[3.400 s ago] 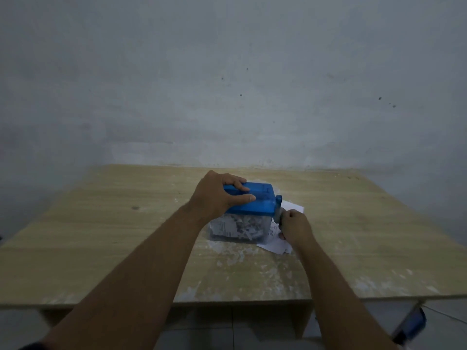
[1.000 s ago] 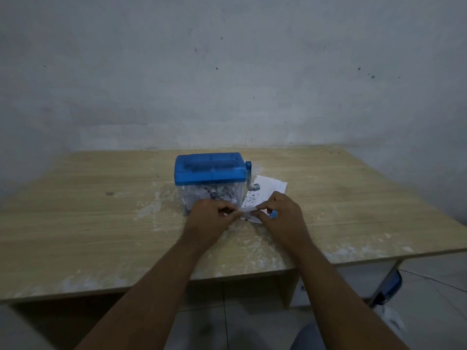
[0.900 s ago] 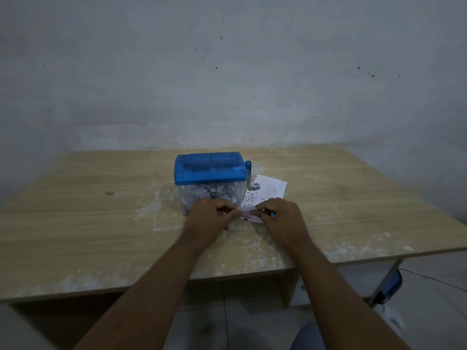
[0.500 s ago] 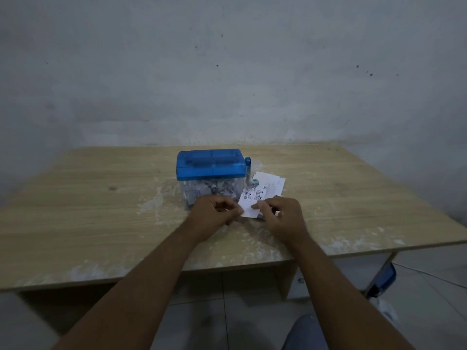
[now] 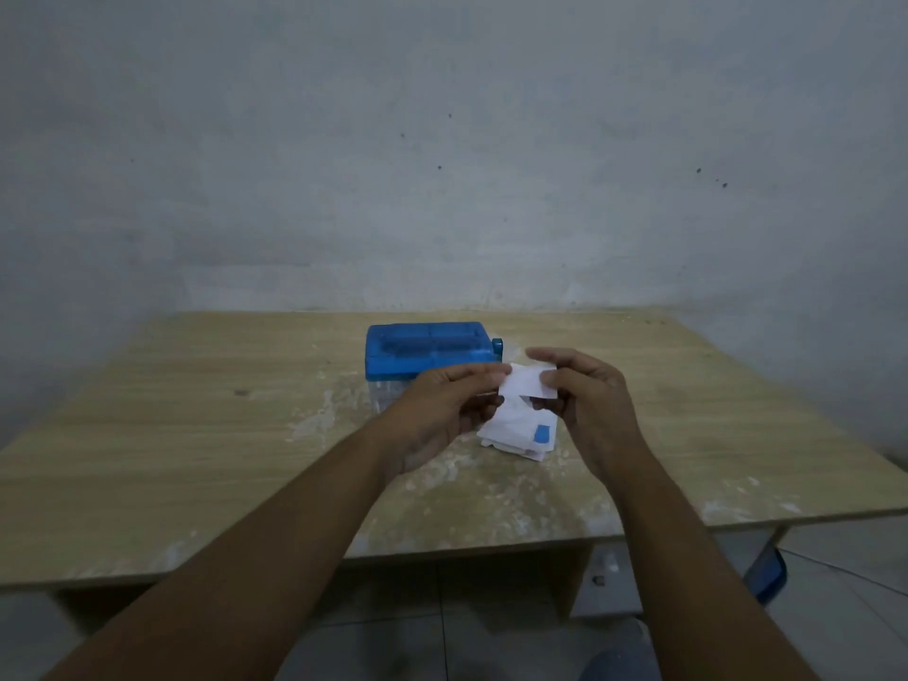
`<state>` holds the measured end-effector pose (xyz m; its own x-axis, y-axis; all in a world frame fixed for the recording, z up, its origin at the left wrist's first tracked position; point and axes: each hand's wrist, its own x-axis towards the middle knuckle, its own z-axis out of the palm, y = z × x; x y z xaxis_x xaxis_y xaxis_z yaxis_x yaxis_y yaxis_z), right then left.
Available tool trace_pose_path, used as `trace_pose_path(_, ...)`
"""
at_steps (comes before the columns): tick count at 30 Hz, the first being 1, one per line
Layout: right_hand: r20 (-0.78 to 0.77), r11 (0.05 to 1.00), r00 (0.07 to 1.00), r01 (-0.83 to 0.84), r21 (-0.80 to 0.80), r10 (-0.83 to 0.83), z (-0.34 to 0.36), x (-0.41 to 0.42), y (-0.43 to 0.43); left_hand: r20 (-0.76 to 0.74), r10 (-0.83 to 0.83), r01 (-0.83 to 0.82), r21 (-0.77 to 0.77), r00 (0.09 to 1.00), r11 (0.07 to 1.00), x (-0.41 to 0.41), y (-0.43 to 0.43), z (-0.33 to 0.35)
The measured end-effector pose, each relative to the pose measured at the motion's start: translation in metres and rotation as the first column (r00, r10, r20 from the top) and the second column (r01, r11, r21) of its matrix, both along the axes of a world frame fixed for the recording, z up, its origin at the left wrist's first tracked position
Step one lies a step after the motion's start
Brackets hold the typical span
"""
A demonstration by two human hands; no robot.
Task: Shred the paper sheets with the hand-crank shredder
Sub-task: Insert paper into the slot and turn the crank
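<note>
The shredder (image 5: 427, 356) stood just beyond the left hand (image 5: 452, 405), which pinched one edge of a paper sheet (image 5: 528, 385). The right hand (image 5: 584, 400) pinched the other edge, above the pile (image 5: 521, 430). Loading seemed underway; next, the sheet needed squaring to the slot.

Bare forearms (image 5: 275, 548), left hand (image 5: 442, 407) and right hand (image 5: 592, 405) bare — bluish trousers (image 5: 609, 668) below.

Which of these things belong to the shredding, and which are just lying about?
Part of the job: blue shredder; paper slip pinched by left hand and right hand; paper stack beside the shredder.
Just there: table; blue object below its right end.
</note>
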<state>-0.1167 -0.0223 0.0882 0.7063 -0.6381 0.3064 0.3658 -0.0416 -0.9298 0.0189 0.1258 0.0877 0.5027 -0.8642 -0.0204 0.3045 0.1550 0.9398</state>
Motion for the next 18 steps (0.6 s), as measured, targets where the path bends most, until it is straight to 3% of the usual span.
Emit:
trace_pose_path(6, -0.116, 0.947, 0.993, -0.011, -0.323, -0.028, 0.05, 0.029, 0.0, 0.35, 0.204, -0.189, -0.078, 0.914, 0.979, 0.035, 0.011, 0.047)
trace_pose_path(8, -0.141, 0.897, 0.988, -0.005, -0.441, -0.064, 0.063, 0.043, 0.001, 0.492, 0.259, -0.25, -0.085, 0.831, 0.964, 0.045, 0.016, 0.061)
trace_pose_path(11, -0.099, 0.802, 0.987, 0.041, -0.595, -0.123, 0.079, 0.067, 0.004, 0.681, 0.382, -0.355, -0.187, 0.625, 0.916, 0.065, 0.023, 0.074)
trace_pose_path(13, -0.038, 0.768, 0.989, 0.086, -0.634, -0.142, 0.088, 0.083, 0.005, 0.742, 0.431, -0.385, -0.249, 0.514, 0.889, 0.08, 0.025, 0.079)
trace_pose_path(18, -0.057, 0.74, 0.985, 0.084, -0.667, -0.164, 0.082, 0.119, 0.004, 0.801, 0.416, -0.446, -0.212, 0.43, 0.869, 0.103, 0.027, 0.069)
